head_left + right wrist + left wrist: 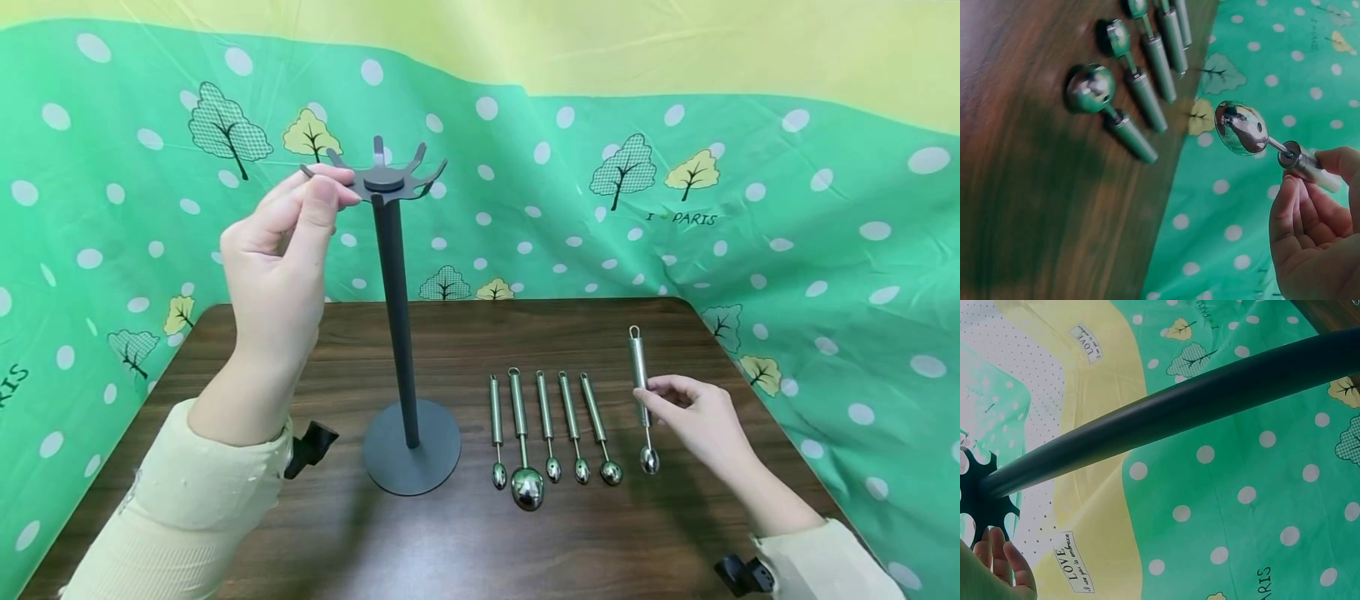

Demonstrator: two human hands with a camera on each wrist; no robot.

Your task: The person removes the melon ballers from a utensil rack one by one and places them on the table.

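A dark grey stand (396, 333) rises from a round base on the brown table (420, 550). Its top is a crown of hooks (386, 177). My left hand (330, 187) pinches one hook arm on the crown's left side. The left wrist view shows the pole (1179, 406), the crown (974, 494) and my fingertips (1004, 562) below it. My right hand (652, 400) grips the handle of a steel scoop spoon (639, 375), bowl end towards me. In the right wrist view that spoon (1244, 128) is off the table, its handle in my fingers (1310, 206).
Several more steel scoop spoons (551, 425) lie side by side on the table between the stand's base (412, 458) and my right hand, also seen as a row (1141, 81) in the right wrist view. Green dotted cloth (825, 250) surrounds the table.
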